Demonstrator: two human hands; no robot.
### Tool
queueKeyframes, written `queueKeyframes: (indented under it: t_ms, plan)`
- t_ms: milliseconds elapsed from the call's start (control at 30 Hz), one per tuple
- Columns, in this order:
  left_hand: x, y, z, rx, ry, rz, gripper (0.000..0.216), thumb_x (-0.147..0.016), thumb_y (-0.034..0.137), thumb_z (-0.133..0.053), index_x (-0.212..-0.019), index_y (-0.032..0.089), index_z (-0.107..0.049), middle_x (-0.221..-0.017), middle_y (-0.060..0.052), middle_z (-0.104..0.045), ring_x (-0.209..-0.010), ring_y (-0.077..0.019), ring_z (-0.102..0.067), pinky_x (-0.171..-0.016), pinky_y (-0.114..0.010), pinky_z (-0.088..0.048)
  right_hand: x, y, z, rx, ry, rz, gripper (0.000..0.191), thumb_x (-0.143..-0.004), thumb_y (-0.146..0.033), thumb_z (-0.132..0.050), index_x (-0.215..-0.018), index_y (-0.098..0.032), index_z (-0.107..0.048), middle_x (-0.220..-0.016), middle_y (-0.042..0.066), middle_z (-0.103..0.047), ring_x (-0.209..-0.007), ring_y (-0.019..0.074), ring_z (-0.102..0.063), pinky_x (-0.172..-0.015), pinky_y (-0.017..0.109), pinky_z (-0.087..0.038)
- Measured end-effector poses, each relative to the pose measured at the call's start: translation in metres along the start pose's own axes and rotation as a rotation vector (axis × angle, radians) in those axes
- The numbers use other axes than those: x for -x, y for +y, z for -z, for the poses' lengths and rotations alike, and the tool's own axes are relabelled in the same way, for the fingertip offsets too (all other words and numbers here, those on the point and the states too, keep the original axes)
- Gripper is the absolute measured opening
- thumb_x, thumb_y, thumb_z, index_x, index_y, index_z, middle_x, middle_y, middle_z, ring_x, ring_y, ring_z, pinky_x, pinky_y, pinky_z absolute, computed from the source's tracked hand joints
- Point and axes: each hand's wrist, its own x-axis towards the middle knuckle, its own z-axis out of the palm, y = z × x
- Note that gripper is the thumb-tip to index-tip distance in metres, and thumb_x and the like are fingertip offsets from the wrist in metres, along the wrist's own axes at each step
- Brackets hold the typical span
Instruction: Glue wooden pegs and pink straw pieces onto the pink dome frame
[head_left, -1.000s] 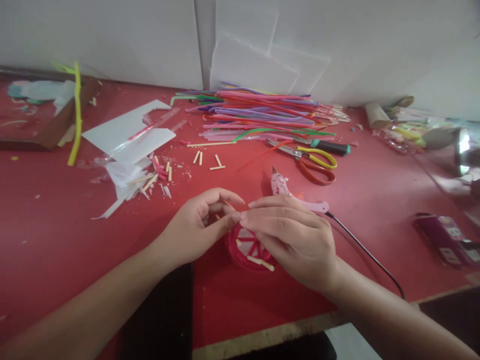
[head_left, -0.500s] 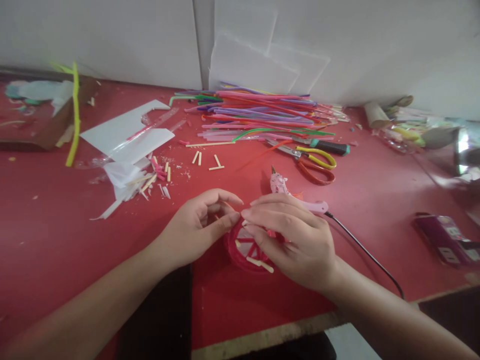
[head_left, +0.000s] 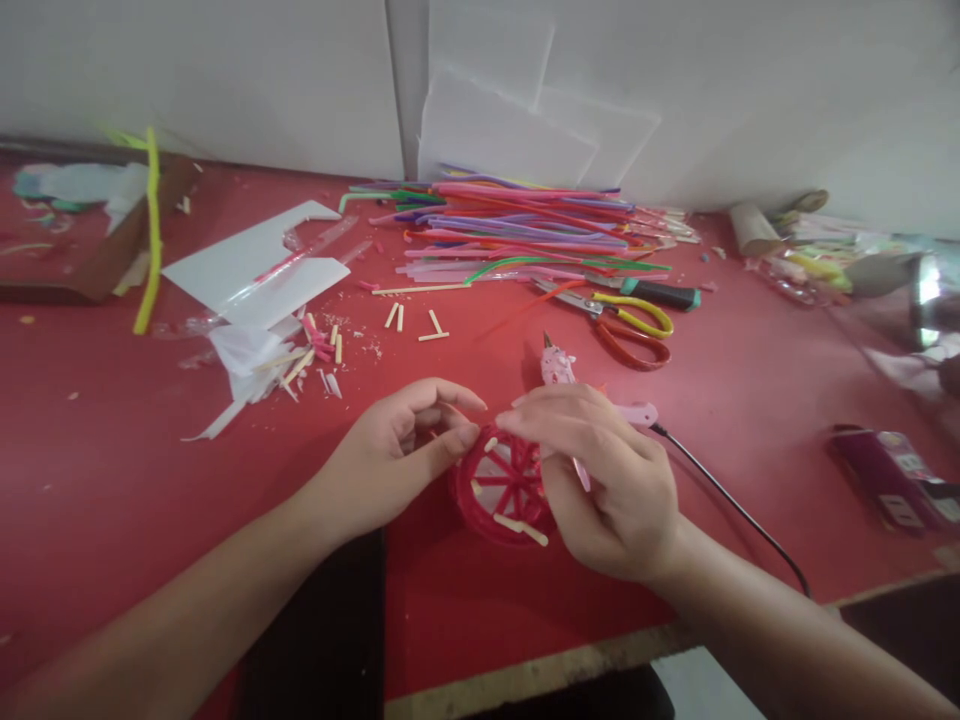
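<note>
A small red wheel (head_left: 501,490) made of straw pieces, with red spokes and short cream sticks, lies on the red table (head_left: 750,420) near the front edge. My left hand (head_left: 390,455) curls at the wheel's left rim, thumb and fingers pinched against it. My right hand (head_left: 607,480) rests on the wheel's right side, fingers bent, with a short pink straw piece (head_left: 580,472) between them. A pink glue gun (head_left: 559,368) lies just behind my right hand, its black cord (head_left: 720,490) trailing right.
A heap of coloured straws (head_left: 517,225) lies at the back. Scissors with red and yellow handles (head_left: 634,325) sit before it. White paper scraps (head_left: 255,270) and cut stick bits (head_left: 322,345) lie left. A purple box (head_left: 889,480) sits right.
My right hand has drawn back to the right and its fingers have curled, uncovering the wheel's spokes. My left hand has stayed at the left rim.
</note>
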Motion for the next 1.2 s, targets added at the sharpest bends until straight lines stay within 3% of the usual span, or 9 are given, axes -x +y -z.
queueKeyframes:
  t_ms: [200, 367, 467, 567, 667, 767, 1000, 1100, 1200]
  plan:
    - [0.0, -0.002, -0.001, -0.028, 0.074, -0.04, 0.024, -0.088, 0.037, -0.069, -0.106, 0.023, -0.065, -0.097, -0.002, -0.069, -0.09, -0.0157, -0.067, -0.077, -0.025, -0.052, 0.005, 0.004, 0.001, 0.067, 0.14, -0.082, 0.043, -0.082, 0.004, -0.05, -0.117, -0.017, -0.061, -0.105, 0.009, -0.067, -0.102, 0.0215, -0.064, -0.088, 0.039, -0.055]
    - [0.003, -0.005, 0.001, -0.065, 0.132, -0.149, 0.019, -0.088, 0.02, -0.059, -0.106, 0.026, -0.062, -0.093, 0.001, -0.067, -0.082, -0.0134, -0.063, -0.072, -0.024, -0.052, 0.0, 0.015, 0.024, 0.152, 0.074, -0.027, 0.033, -0.081, 0.002, -0.05, -0.103, -0.02, -0.061, -0.092, 0.005, -0.066, -0.087, 0.0197, -0.065, -0.078, 0.037, -0.055]
    - [0.009, -0.002, 0.005, -0.112, 0.014, -0.221, 0.05, -0.076, 0.008, -0.054, -0.121, 0.028, -0.058, -0.127, -0.002, -0.063, -0.12, -0.02, -0.058, -0.103, -0.035, -0.047, -0.002, 0.023, 0.05, 0.315, -0.103, -0.102, 0.034, -0.079, 0.001, -0.049, -0.103, -0.022, -0.059, -0.093, 0.004, -0.067, -0.087, 0.0202, -0.066, -0.075, 0.035, -0.054]
    - [0.014, 0.005, 0.008, -0.187, -0.207, -0.181, 0.08, -0.068, 0.005, -0.053, -0.144, 0.029, -0.041, -0.155, -0.004, -0.043, -0.147, -0.0276, -0.036, -0.121, -0.048, -0.032, 0.005, 0.034, 0.073, 0.473, -0.27, -0.267, 0.046, -0.074, -0.003, -0.05, -0.116, -0.022, -0.054, -0.106, 0.008, -0.065, -0.101, 0.025, -0.065, -0.085, 0.039, -0.054]
    - [0.016, 0.008, 0.007, -0.208, -0.34, -0.175, 0.087, -0.07, 0.008, -0.054, -0.152, 0.027, -0.03, -0.158, -0.01, -0.039, -0.144, -0.0314, -0.043, -0.116, -0.05, -0.042, 0.023, 0.046, 0.083, 0.504, -0.347, -0.409, 0.062, -0.071, -0.008, -0.052, -0.131, -0.02, -0.044, -0.119, 0.012, -0.06, -0.112, 0.0295, -0.062, -0.093, 0.045, -0.053]
    - [0.016, 0.008, 0.005, -0.222, -0.348, -0.245, 0.083, -0.075, 0.009, -0.059, -0.151, 0.025, -0.03, -0.156, -0.012, -0.044, -0.14, -0.0332, -0.049, -0.115, -0.05, -0.044, 0.041, 0.058, 0.083, 0.506, -0.448, -0.47, 0.069, -0.067, -0.01, -0.055, -0.134, -0.018, -0.04, -0.127, 0.016, -0.055, -0.123, 0.0343, -0.055, -0.1, 0.053, -0.049]
    - [0.016, 0.002, -0.002, -0.34, -0.273, -0.321, 0.074, -0.079, 0.009, -0.065, -0.145, 0.029, -0.036, -0.144, -0.01, -0.057, -0.128, -0.0285, -0.061, -0.113, -0.045, -0.048, 0.043, 0.072, 0.073, 0.505, -0.489, -0.508, 0.052, -0.068, -0.007, -0.051, -0.119, -0.02, -0.054, -0.118, 0.011, -0.065, -0.114, 0.0302, -0.061, -0.097, 0.049, -0.05]
    - [0.017, -0.001, -0.002, -0.359, -0.242, -0.32, 0.073, -0.08, 0.012, -0.065, -0.145, 0.028, -0.035, -0.143, -0.011, -0.056, -0.127, -0.029, -0.061, -0.113, -0.047, -0.047, 0.042, 0.077, 0.067, 0.624, -0.436, -0.462, 0.05, -0.07, -0.006, -0.051, -0.118, -0.019, -0.059, -0.114, 0.011, -0.07, -0.106, 0.0308, -0.065, -0.09, 0.047, -0.051]
    - [0.017, -0.003, -0.002, -0.376, -0.225, -0.31, 0.069, -0.082, 0.018, -0.067, -0.143, 0.028, -0.037, -0.142, -0.011, -0.056, -0.126, -0.0286, -0.062, -0.111, -0.047, -0.049, 0.042, 0.087, 0.066, 0.781, -0.241, -0.346, 0.045, -0.073, -0.007, -0.053, -0.114, -0.021, -0.064, -0.1, 0.008, -0.074, -0.096, 0.0304, -0.066, -0.089, 0.048, -0.05]
